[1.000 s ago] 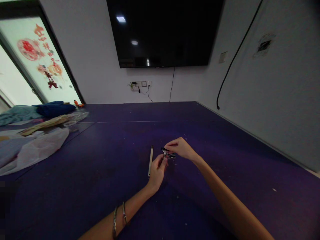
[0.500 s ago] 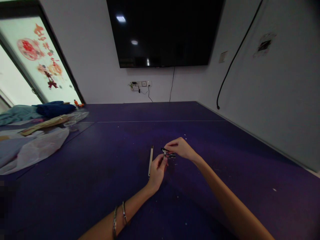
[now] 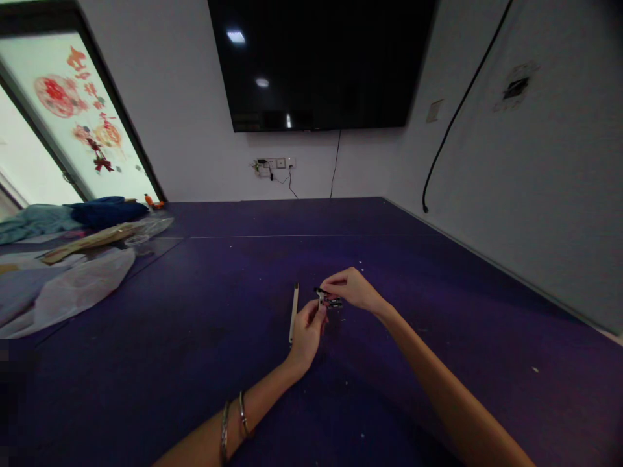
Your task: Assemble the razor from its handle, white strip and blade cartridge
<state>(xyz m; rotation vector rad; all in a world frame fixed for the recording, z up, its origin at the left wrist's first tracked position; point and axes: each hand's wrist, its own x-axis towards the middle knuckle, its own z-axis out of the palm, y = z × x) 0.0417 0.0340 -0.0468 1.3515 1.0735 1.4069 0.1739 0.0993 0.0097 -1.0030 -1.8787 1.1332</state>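
My left hand (image 3: 307, 331) is closed on a small pale-and-dark metal piece (image 3: 321, 298), which stands up out of its thumb and fingers. My right hand (image 3: 351, 287) reaches in from the right, its fingers pinched at the dark top end of the same piece. Just below the right fingers, a short dark part with shiny spots (image 3: 335, 303) juts to the right; whether it is joined to the piece cannot be made out. Beside the left hand, a long thin pale strip (image 3: 294, 312) with a dark tip lies on the purple surface (image 3: 219, 363).
Clothes (image 3: 107, 211), a clear plastic bag (image 3: 82, 285) and a flat brownish item (image 3: 92, 241) are heaped at the left. A large television (image 3: 321, 65) hangs on the far wall above sockets. A black cable (image 3: 452, 117) hangs down the right wall. Small white scraps dot the surface.
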